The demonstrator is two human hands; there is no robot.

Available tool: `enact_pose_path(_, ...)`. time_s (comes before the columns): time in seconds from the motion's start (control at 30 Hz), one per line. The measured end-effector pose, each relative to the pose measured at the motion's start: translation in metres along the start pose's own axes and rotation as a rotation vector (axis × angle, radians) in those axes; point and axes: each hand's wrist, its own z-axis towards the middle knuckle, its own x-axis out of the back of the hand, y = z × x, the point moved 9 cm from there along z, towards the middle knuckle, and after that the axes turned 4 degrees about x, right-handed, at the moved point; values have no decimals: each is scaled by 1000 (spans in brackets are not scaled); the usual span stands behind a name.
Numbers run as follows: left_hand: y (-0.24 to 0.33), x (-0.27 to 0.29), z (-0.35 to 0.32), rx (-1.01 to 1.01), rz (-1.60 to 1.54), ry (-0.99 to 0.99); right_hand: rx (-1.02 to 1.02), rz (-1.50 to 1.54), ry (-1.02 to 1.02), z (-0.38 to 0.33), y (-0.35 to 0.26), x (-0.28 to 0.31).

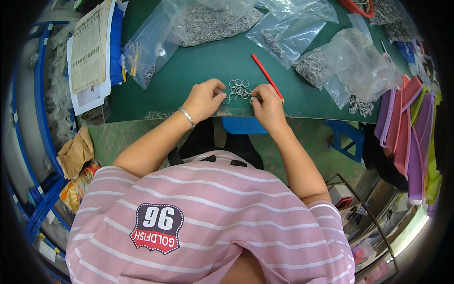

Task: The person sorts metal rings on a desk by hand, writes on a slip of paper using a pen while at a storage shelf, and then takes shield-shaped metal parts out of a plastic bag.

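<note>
The small pile of metal rings (240, 89) lies on the green table (198, 71), between both hands. The left hand (204, 99), at 9 o'clock from the pile, pinches one ring. The right hand (266, 105), at 4 o'clock, pinches another. A red pencil (266, 75) lies at 2 o'clock.

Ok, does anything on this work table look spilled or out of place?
Slightly: a few metal rings lie loose outside the clear bags at the table's right edge. The small ring pile between both hands looks deliberate.
</note>
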Motion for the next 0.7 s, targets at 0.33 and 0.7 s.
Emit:
enact_pose_path(0.33,-31,-36,5,237,-569,-118,-131,1,79,-6,37,-5)
enact_pose_path(0.7,-51,-85,-27,628,-990,-449,252,-158,23,-2,-16,-15)
